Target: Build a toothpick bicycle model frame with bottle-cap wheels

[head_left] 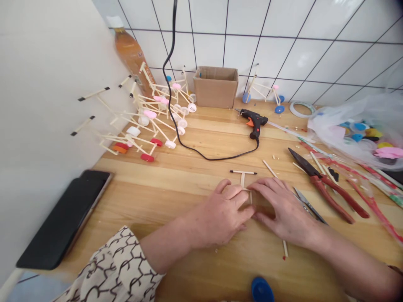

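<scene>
Both hands meet over the tabletop around a small frame of thin pale wooden sticks (242, 179). Its far end is a T-shaped crossbar with black tips. My left hand (220, 214) is closed, pinching the frame from the left. From the other side, the fingertips of my right hand (280, 207) close on the frame's near part. My fingers hide much of the frame. A loose stick (270, 168) lies beyond my right hand, and another stick (285, 248) pokes out beneath its wrist. Scissors (310, 205) lie partly behind the right hand.
Several finished stick carts (151, 113) with bottle-cap wheels crowd the back left. A glue gun (254, 121) trails a black cord. Red-handled pliers (327, 186) lie at right by a plastic bag (355, 121). A phone (63, 218), cardboard box (215, 90) and blue cap (262, 289) are around.
</scene>
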A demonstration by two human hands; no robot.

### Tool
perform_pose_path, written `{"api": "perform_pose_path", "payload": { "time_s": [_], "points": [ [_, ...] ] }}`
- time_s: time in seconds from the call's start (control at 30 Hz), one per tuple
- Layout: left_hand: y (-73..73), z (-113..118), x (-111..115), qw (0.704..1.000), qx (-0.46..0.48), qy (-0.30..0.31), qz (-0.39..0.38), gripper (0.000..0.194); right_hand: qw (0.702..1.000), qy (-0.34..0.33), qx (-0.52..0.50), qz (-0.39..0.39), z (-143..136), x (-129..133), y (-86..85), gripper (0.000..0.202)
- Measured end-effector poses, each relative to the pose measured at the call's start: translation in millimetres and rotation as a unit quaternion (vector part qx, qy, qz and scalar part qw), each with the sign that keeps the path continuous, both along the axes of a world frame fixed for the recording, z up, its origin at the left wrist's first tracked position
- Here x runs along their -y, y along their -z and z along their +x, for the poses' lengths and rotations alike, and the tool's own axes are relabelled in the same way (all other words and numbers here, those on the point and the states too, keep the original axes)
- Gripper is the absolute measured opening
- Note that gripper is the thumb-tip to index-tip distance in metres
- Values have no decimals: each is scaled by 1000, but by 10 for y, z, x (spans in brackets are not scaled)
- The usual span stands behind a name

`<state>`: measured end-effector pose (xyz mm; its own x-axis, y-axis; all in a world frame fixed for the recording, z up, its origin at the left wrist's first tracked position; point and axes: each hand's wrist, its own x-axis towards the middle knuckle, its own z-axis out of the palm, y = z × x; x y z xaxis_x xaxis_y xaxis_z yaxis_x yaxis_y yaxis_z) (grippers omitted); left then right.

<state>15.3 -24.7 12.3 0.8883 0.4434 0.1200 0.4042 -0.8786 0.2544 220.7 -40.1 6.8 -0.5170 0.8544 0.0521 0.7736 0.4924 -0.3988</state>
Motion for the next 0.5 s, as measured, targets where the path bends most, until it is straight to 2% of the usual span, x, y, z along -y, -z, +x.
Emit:
{"api": "perform_pose_path", "payload": {
  "time_s": [0.5],
  "points": [
    [11,0,-28,1000,-5,0,-14,29,1000,4,4,-3,1,2,-10,33]
  ]
}}
